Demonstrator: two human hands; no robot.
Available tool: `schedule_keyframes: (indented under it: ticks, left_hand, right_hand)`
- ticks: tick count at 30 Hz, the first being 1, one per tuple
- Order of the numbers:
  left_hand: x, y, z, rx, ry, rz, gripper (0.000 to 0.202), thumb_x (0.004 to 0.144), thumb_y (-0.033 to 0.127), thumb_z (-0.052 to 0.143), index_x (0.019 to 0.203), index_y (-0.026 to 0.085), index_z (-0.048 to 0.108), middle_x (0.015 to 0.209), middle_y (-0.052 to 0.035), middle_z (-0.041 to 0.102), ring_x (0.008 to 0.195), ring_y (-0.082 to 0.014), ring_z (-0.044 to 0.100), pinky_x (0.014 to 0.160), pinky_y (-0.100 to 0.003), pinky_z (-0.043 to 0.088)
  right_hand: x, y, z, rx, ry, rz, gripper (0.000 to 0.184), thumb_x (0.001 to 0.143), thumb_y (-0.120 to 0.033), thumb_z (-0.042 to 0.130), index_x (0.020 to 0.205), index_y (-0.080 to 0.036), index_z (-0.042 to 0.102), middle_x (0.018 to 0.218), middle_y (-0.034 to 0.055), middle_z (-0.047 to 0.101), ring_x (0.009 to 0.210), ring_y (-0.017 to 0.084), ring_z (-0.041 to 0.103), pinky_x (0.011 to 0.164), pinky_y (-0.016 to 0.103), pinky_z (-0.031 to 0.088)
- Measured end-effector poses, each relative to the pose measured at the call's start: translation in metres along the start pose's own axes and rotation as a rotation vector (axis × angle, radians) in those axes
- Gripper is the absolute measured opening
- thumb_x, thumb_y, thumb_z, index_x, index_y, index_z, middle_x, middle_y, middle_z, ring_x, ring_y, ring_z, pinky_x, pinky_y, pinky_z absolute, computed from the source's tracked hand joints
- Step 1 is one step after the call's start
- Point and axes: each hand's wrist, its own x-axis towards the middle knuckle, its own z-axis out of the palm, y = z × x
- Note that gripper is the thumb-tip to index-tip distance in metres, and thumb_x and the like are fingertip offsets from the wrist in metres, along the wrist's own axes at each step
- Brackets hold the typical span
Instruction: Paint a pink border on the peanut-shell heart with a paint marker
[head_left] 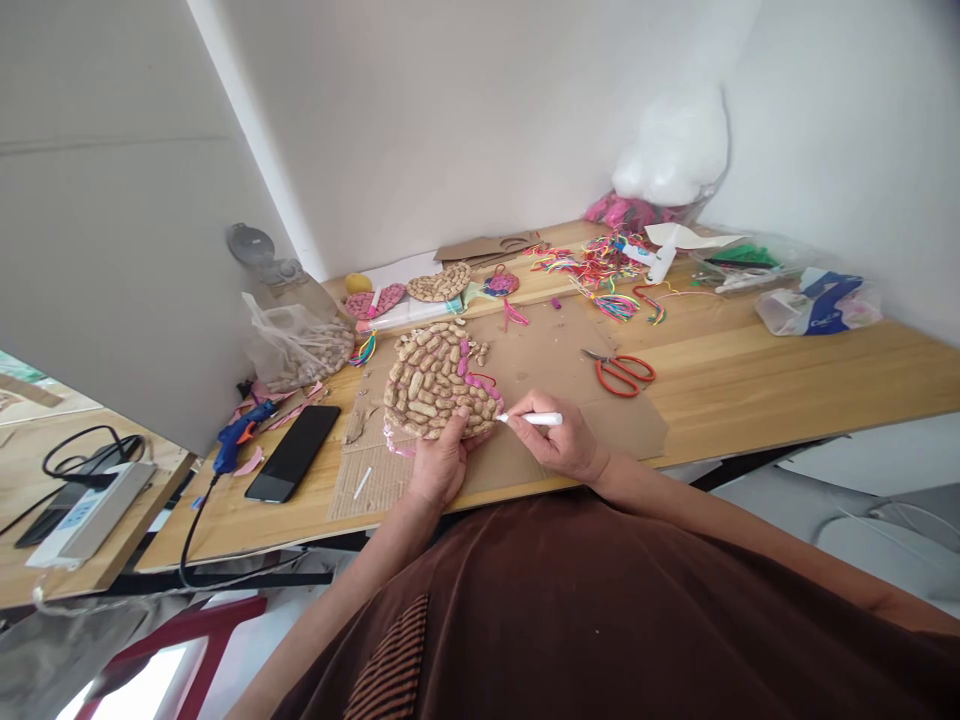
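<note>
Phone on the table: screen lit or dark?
Dark: the phone's upward face, left of the cardboard, is plain black with nothing glowing. Powered down or just asleep: cannot tell.

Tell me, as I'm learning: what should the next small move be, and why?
Perhaps run the white pen along the rim of the peanut-covered piece: the right hand holds the tip by that rim, while the left hand grips the piece.

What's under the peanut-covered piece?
Something pink peeks out below the peanut-covered piece, with cardboard on either side; the left hand holds it. Whatever lies directly beneath is covered.
</note>
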Motion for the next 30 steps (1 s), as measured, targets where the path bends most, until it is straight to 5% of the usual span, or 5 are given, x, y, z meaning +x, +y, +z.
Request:
schedule_keyframes:
  ticks: [6,30]
  left_hand:
    - [-0.0002,0.0003,-0.0004,-0.005,0.001,0.001,0.077,0.076,0.029,0.085,0.143,0.033,0.049,0.144,-0.0080,0.062,0.119,-0.0285,0.068,0.093,-0.046,0.063]
    - [0.0004,0.0016,-0.0001,-0.004,0.015,-0.005,0.065,0.077,0.032,0.083,0.135,0.026,0.055,0.136,-0.0094,0.067,0.111,-0.0263,0.070,0.090,-0.045,0.063]
  right_hand:
    - [0.0002,0.0024,0.0012,-0.031,0.083,-0.045,0.010,0.099,-0.026,0.056,0.091,-0.023,0.061,0.081,0.0029,0.071,0.073,0.017,0.066,0.072,0.029,0.051]
    - [-0.0027,0.0052,0.0058,-0.045,-0.005,-0.246,0.004,0.099,-0.021,0.057,0.096,-0.020,0.060,0.083,0.0044,0.069,0.077,0.018,0.064,0.073,0.030,0.051]
